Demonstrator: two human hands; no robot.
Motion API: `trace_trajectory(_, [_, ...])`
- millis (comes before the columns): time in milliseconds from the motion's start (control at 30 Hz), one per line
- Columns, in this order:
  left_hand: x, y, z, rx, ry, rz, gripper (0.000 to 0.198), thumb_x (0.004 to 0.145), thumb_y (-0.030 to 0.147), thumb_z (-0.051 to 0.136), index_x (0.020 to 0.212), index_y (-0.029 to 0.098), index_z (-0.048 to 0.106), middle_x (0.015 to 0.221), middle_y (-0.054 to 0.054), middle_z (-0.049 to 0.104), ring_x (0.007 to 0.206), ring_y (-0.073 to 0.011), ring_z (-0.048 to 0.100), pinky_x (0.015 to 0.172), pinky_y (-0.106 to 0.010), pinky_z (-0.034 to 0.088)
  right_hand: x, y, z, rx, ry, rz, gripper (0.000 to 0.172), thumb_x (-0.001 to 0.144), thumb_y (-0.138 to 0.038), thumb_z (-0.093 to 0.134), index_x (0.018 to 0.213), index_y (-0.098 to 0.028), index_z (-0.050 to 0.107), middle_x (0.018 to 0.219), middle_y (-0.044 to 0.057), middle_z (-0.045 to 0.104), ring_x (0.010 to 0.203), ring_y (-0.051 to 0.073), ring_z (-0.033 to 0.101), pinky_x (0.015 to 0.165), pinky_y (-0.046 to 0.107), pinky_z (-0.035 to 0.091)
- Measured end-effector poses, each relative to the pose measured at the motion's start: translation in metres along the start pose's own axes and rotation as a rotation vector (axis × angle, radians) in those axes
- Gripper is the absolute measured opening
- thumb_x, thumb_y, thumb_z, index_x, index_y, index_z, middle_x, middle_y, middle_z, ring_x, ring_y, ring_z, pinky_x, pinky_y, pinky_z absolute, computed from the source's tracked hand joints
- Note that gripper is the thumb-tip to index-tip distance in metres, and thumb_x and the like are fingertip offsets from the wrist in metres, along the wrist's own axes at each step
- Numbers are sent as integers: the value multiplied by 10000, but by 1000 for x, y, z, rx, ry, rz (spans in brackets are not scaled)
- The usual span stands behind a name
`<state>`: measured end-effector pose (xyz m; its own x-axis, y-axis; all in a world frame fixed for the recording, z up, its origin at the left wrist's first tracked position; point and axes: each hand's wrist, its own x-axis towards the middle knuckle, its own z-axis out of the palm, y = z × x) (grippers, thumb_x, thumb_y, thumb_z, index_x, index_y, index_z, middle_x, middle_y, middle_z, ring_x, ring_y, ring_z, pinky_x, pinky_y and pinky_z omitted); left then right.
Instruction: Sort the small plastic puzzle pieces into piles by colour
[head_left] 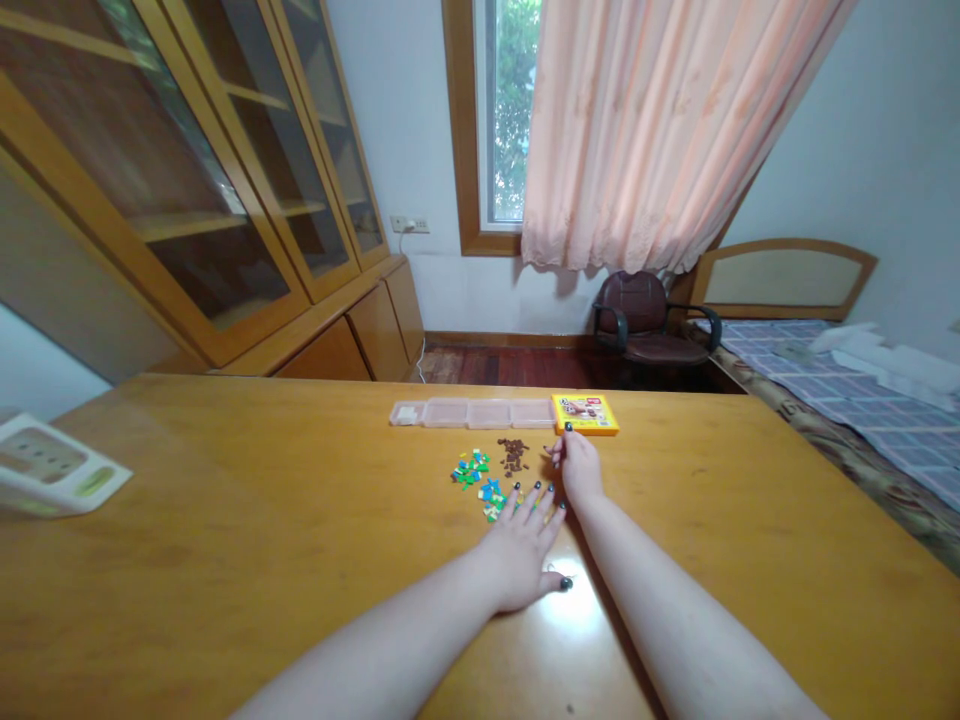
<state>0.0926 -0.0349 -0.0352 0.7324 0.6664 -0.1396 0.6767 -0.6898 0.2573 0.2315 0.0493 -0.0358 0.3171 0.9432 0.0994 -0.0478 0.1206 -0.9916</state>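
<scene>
My left hand (523, 552) lies flat on the table with its fingers spread. Its fingertips reach a pile of blue, green and pale toy bricks (491, 497), and a few yellow bits show between the fingers. Beyond it my right hand (577, 468) is closed, the fingertips drawn in beside the brown toy bricks (513, 456). Whether something small is between those fingertips, I cannot make out. Another pile of green and blue bricks (470, 468) sits left of the brown ones. Just past my right hand is a yellow box (586, 413) with a printed picture.
A row of clear plastic compartments (489, 414) runs left from the yellow box along the far side of the wooden table (225, 560). At the left edge stands a white plastic object (56, 468). Behind are a glass-door cabinet (247, 150), a chair (649, 320) and a bed (862, 370).
</scene>
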Motion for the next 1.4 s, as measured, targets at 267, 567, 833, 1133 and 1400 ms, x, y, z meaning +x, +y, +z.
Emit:
trace_trajectory(267, [6, -11, 11, 49, -15, -260, 877, 808, 676, 338, 1453, 93, 220, 1514, -187, 151, 1401, -374, 61, 1102, -601, 66, 1, 5, 0, 10, -16, 4, 397, 809, -510, 438, 555, -207, 475, 459, -20, 479, 433, 113, 438, 447, 231, 357])
trace_trajectory(567, [-43, -51, -82, 60, 65, -635, 397, 902, 374, 352, 1176, 199, 580, 1066, -147, 646, 1000, -304, 608, 837, -452, 464, 3, 12, 1, 48, -32, 28, 417, 799, -544, 456, 559, -203, 478, 452, -22, 477, 408, 104, 421, 421, 226, 338])
trace_trajectory(833, [-74, -73, -54, 135, -12, -681, 534, 914, 355, 321, 1424, 200, 301, 1078, -150, 604, 953, -271, 618, 796, -383, 474, 5, 13, 3, 58, -49, 53, 427, 788, -565, 476, 562, -203, 481, 443, -19, 482, 398, 105, 419, 413, 231, 347])
trace_trajectory(1133, [-73, -74, -33, 182, 45, -677, 495, 933, 389, 278, 1404, 253, 344, 1004, -119, 609, 879, -248, 633, 750, -353, 480, 2, 20, 3, -127, -218, -34, 351, 820, -428, 445, 551, -203, 473, 476, -29, 473, 464, 119, 433, 480, 231, 326])
trace_trajectory(1400, [-66, -94, -35, 178, 85, -736, 517, 934, 363, 271, 1414, 180, 326, 1026, -147, 636, 914, -273, 630, 766, -373, 475, -16, -1, 10, -720, -598, -441, 237, 855, -286, 483, 691, -188, 623, 686, 29, 616, 683, 166, 528, 653, 275, 377])
